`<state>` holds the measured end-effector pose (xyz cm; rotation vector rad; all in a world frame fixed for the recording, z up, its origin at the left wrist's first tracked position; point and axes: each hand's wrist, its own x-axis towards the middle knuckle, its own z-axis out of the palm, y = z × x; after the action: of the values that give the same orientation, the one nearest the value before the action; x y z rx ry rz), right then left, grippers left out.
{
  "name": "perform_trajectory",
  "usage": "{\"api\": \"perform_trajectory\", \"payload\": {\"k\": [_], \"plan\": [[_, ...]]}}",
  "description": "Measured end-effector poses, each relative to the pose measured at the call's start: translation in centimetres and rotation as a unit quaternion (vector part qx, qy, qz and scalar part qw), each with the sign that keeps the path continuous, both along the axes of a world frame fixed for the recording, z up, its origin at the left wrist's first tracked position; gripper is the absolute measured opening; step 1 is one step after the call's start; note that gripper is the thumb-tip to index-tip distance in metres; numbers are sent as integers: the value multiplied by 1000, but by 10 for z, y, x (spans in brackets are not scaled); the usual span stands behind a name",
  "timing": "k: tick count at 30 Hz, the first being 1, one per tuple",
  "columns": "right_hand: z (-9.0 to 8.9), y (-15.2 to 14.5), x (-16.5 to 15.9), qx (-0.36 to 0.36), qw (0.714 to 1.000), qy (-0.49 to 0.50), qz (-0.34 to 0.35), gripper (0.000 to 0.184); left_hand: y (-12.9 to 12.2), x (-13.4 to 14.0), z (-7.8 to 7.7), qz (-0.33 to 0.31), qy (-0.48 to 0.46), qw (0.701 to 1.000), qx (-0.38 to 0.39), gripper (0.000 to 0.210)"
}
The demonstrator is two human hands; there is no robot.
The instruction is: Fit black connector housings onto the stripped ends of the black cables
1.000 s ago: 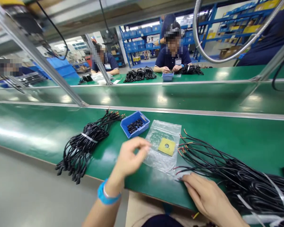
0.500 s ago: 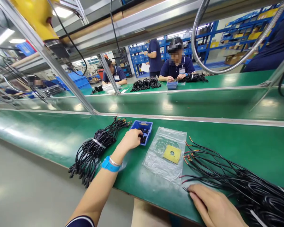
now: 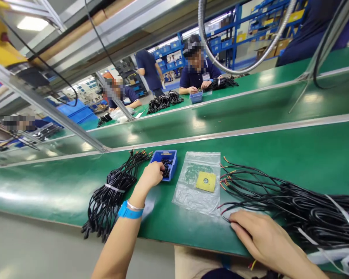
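Note:
My left hand [image 3: 152, 174] reaches over the near left edge of a small blue bin [image 3: 174, 164]. Its curled fingertips are among small black parts [image 3: 166, 170], and whatever they pinch is hidden. Near the front of the bench, my right hand [image 3: 256, 230] is closed around a black cable [image 3: 225, 218], whose thin end pokes out past the thumb and forefinger. Beside that hand lies a bundle of black cables [image 3: 302, 205] tied with white bands, their orange and red stripped ends pointing left. Between the hands rests a clear zip bag [image 3: 183, 193] with a yellow square pad [image 3: 206, 181] on it.
Another white-banded bundle of black cables [image 3: 116, 190] lies left of the bin. A metal rail [image 3: 192, 136] runs along the back of the green bench [image 3: 46, 174]. A flexible metal conduit [image 3: 202, 35] hangs overhead. Co-workers [image 3: 199, 73] sit across the line.
The view has tilted and shifted, so the scene sits differently in the picture. My left hand stays at the bin, and my right hand still grips the cable end.

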<state>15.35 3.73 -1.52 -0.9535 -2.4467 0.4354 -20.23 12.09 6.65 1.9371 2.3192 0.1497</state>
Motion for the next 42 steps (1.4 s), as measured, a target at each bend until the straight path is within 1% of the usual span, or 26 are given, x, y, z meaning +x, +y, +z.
{"api": "perform_trajectory", "payload": {"k": [4, 7, 9, 10, 12, 13, 14, 16, 18, 21, 24, 26, 27, 28, 29, 30, 31, 32, 33, 34, 36, 37, 38, 39, 40, 42], "plan": [[-1, -1, -1, -11, 1000, 7, -19, 22, -5, 4, 8, 7, -74, 994, 78, 22], [1, -2, -2, -25, 1000, 0, -17, 22, -14, 20, 14, -19, -174, 977, 118, 23], [3, -1, -2, -33, 999, -5, -13, 21, -20, 39, 13, -54, -242, 962, 116, 23], [4, -1, -2, -36, 999, -6, -12, 21, -22, 51, 11, -83, -274, 952, 109, 22], [5, -1, -2, -39, 999, -5, -10, 21, -24, 77, 5, -165, -320, 928, 91, 17], [6, -1, -2, -39, 999, -2, -10, 21, -23, 89, 2, -213, -307, 924, 78, 17], [6, -1, -2, -39, 999, 0, -11, 21, -22, 101, -2, -256, -265, 927, 65, 21], [6, -1, -1, -41, 999, 4, -16, 20, -19, 119, -7, -315, -143, 937, 40, 31], [7, -1, -2, -46, 999, 10, -21, 19, -16, 132, -11, -342, -52, 938, 23, 41], [8, -1, -2, -43, 998, 35, -19, 18, -10, 143, -12, -369, -8, 929, 11, 48], [10, -1, -1, -14, 997, 77, -19, 15, -8, 148, -11, -405, 50, 913, 3, 50], [12, -1, 1, 8, 992, 120, -30, 13, -11, 146, -10, -403, 53, 913, 18, 50], [13, -2, 1, 21, 988, 147, -34, 11, -16, 144, -10, -389, 18, 921, 32, 49], [14, -2, 2, 35, 983, 174, -36, 10, -23, 142, -11, -363, -48, 929, 48, 47], [15, -2, 3, 51, 978, 202, -33, 9, -32, 139, -13, -328, -136, 933, 57, 43], [17, -2, 4, 66, 972, 226, -28, 9, -43, 138, -17, -283, -240, 927, 61, 38], [19, -1, 4, 81, 966, 244, -24, 11, -56, 137, -21, -232, -350, 906, 54, 30], [21, -1, 4, 93, 962, 256, -24, 13, -69, 139, -27, -176, -456, 872, 40, 21], [23, -1, 4, 100, 959, 264, -30, 14, -81, 142, -33, -120, -553, 824, 27, 15], [26, 0, 4, 103, 957, 269, -39, 14, -92, 147, -40, -68, -634, 770, 17, 12], [30, 1, 3, 99, 955, 274, -51, 13, -108, 162, -53, 13, -747, 665, 20, 19], [32, 1, 3, 93, 955, 276, -51, 12, -113, 171, -58, 43, -781, 622, 33, 23], [34, 1, 4, 82, 957, 275, -49, 11, -115, 178, -62, 66, -805, 588, 45, 26], [36, 2, 4, 70, 958, 273, -44, 11, -115, 185, -64, 81, -820, 563, 57, 27], [37, 2, 4, 57, 960, 269, -40, 10, -115, 190, -66, 89, -830, 546, 64, 27], [37, 2, 5, 32, 965, 259, -37, 9, -111, 194, -66, 86, -840, 533, 60, 25]]}}
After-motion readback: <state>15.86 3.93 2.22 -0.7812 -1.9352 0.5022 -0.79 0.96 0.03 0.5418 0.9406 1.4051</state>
